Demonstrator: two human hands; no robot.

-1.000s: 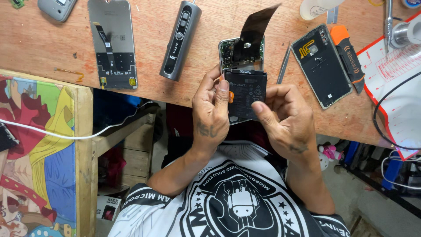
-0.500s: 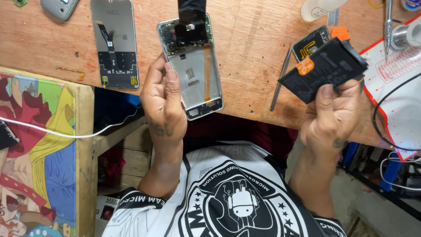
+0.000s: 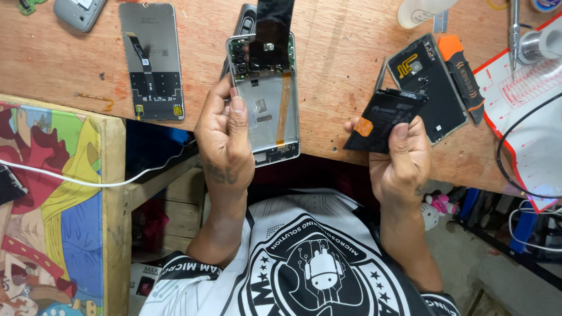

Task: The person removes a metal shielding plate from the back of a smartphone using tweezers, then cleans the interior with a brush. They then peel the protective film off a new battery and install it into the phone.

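Left hand [image 3: 225, 137]: closed around opened phone frame [image 3: 266, 102], held over wooden bench [image 3: 339, 70].
Right hand [image 3: 401, 161]: black battery [image 3: 383, 117] gripped.

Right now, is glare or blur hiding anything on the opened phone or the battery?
Head view: even, soft light and sharp focus; slight sheen on the black flap atop the open silver phone frame in the left hand; flat black battery in the right hand reads clearly; edges bow slightly.

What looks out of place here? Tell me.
The opened phone frame in the left hand has an empty battery bay; the black battery sits apart in the right hand.
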